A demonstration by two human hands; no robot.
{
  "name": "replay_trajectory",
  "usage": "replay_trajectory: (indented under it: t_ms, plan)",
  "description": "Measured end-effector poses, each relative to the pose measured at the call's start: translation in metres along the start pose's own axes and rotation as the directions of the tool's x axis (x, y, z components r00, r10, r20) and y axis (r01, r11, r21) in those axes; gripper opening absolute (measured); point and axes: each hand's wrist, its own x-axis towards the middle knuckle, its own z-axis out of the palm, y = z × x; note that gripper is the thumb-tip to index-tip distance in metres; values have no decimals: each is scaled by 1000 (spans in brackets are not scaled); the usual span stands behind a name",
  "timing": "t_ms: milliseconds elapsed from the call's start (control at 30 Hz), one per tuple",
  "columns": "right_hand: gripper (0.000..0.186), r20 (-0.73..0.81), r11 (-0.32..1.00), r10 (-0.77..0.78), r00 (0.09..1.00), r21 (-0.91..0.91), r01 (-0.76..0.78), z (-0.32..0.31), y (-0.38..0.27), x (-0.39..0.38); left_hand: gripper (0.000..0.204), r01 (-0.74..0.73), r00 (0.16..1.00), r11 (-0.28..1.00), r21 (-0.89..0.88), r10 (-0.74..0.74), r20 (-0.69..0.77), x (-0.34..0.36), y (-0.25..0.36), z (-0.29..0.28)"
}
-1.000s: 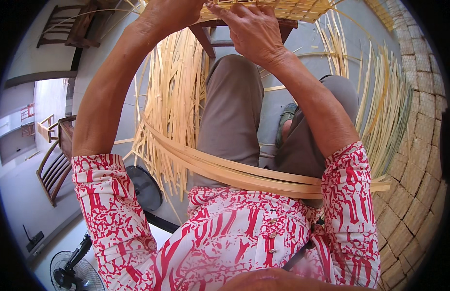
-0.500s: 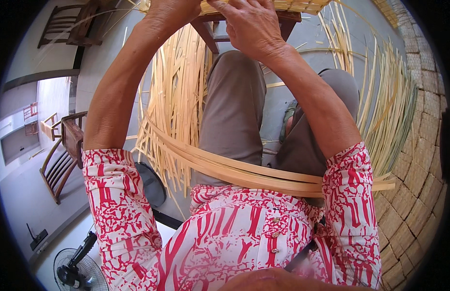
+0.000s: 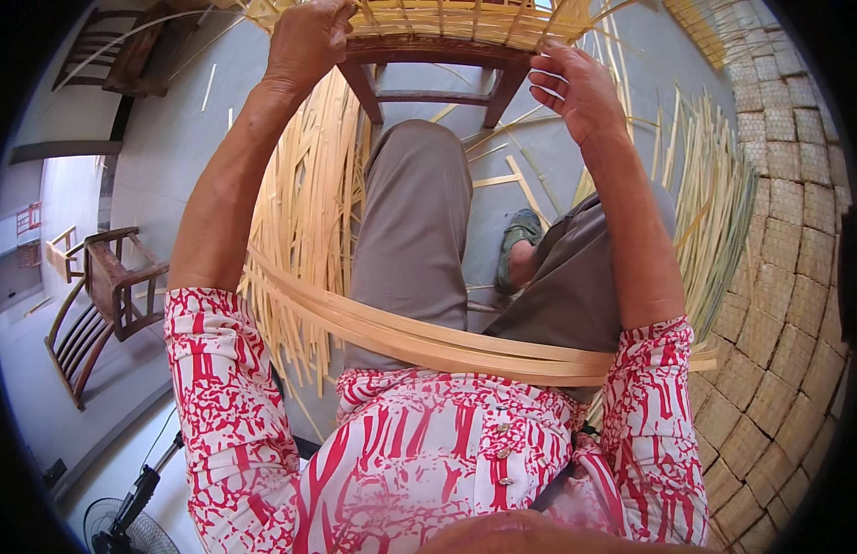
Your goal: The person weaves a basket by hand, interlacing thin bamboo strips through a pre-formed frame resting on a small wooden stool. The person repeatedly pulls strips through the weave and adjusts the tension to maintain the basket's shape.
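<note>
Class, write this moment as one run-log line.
left hand: at weaving, left side; right hand: open, by right end; weaving: on wooden stool; flat strips: across lap

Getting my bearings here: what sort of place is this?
Probably an indoor weaving workshop: there's a woven piece on a wooden stool, a heap of long pale strips, and rows of straw-coloured woven squares.

Left hand [image 3: 310, 42] curled, right hand [image 3: 581, 88] loosely bent.

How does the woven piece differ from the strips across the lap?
The woven piece is interlaced, with gaps; the lap strips lie unwoven, side by side. The woven piece is up at the wooden stool; the lap strips cross the thighs. Both are pale yellowish tan.
</note>
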Motion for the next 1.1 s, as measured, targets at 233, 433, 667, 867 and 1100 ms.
replay_trajectory:
  t_ms: [233,433,667,867,1100]
  plan:
    - [33,-242,924,-126,962,324,203,-26,5,52,24,-94,994,993,-69,98,56,9,-22,-1]
    - [48,-154,927,-152,976,320,195,-37,-5,68,22,-169,985,973,159,172,-6,8,-22,1]
    - [29,-64,854,-220,973,469,224,-53,3,88,29,-53,993,984,170,70,-93,2,3,-4]
    - [26,-80,869,-217,973,438,230,-62,4,93,31,-2,999,978,207,12,-48,2,15,0]
    - [19,-163,885,-175,971,407,228,-52,0,89,45,-40,973,993,113,65,-221,-7,2,15]
